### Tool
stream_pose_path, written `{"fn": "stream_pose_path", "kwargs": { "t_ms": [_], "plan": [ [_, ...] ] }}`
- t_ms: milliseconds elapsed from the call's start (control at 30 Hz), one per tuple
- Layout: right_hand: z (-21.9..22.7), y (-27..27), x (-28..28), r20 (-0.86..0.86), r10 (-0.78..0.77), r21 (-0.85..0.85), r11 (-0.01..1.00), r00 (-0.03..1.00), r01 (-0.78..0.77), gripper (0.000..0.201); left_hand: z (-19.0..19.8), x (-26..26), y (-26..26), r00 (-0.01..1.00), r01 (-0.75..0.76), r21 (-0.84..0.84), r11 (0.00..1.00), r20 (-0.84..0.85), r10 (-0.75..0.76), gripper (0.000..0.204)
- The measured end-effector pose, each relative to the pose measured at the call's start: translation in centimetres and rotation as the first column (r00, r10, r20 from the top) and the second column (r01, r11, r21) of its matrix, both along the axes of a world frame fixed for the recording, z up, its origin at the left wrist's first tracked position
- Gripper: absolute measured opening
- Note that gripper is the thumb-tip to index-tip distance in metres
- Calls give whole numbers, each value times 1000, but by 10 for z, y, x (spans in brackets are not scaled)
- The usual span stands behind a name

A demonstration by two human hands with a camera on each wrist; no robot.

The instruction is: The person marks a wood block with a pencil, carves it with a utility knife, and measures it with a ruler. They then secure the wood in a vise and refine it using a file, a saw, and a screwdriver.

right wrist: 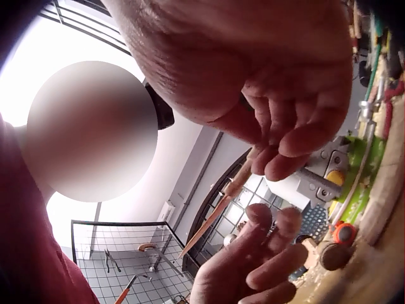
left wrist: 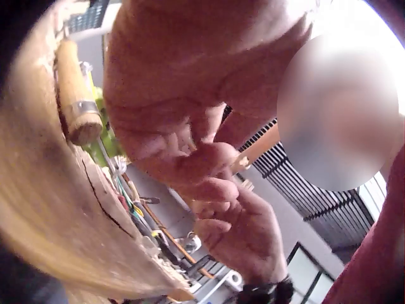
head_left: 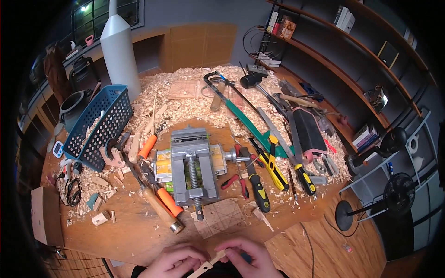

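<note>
A slim carved piece of pale wood (head_left: 200,270), with a stepped, narrower end and a small dark spot, is held low at the table's near edge. My right hand (head_left: 250,260) pinches its narrow end between thumb and fingertips. Beside the wood's other part is my left hand (head_left: 174,262), its fingers loosely bent. In the right wrist view the left hand's fingertips (right wrist: 258,215) stand apart with nothing between them, while the wooden piece (right wrist: 212,218) slants past them. From the left wrist, part of the wood (left wrist: 261,147) shows behind my left hand (left wrist: 190,82).
A grey metal vise (head_left: 192,169) stands mid-table, with an orange-ringed chisel (head_left: 160,208) to its left. Right of it lie pliers (head_left: 241,183), a yellow-black rasp (head_left: 257,187) and saws. A blue basket (head_left: 99,125) stands at left; wood shavings (head_left: 157,88) cover the back.
</note>
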State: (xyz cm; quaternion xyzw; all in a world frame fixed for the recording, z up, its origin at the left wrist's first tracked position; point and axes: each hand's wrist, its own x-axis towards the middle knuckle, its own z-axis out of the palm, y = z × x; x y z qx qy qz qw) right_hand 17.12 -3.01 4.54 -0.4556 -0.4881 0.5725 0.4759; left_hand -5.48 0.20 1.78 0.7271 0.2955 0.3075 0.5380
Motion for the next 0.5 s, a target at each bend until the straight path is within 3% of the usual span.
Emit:
{"fn": "stream_pose_path", "kwargs": {
  "t_ms": [33, 67, 100, 133, 200, 233, 300, 333, 400, 500],
  "plan": [
    [1, 0, 0, 2, -2, -1, 1000, 1000, 2, 17, -1, -5, -5, 999, -9, -320, 947, 45, 25, 15],
    [2, 0, 0, 41, 54, -24, 998, 998, -53, 17, 3, -6, -6, 995, -2, -606, 796, 79, 63, 16],
    [3, 0, 0, 80, 111, -50, 993, 991, -108, 17, 6, 2, -7, 998, 54, -511, 858, 66, -24, 23],
    [6, 2, 0, 83, 112, -48, 993, 990, -109, 17, 6, 7, -8, 997, 55, -509, 859, 69, -22, 23],
    [13, 7, 2, 190, 225, -119, 971, 956, -205, 18, 1, 13, -7, 983, 176, -345, 922, 14, -183, 25],
    [13, 7, 4, 191, 223, -118, 972, 956, -204, 18, -9, 14, -11, 985, 172, -358, 918, 68, -158, 26],
    [14, 6, 9, 501, 66, 38, 994, 863, -99, 26, -12, 14, -11, 985, 168, -396, 903, 90, -144, 27],
    [12, 11, 18, 487, -30, 120, 992, 873, -33, 23, -13, 14, -11, 986, 163, -433, 886, 109, -128, 28],
    [-7, 19, 36, 567, -290, 273, 949, 771, 156, 20, -18, 13, -13, 985, 157, -487, 859, 138, -102, 29],
    [-4, 46, 63, 759, -508, 489, 858, 408, 158, 20, -25, 16, -20, 978, 159, -556, 816, 204, -51, 30]
  ]
}}
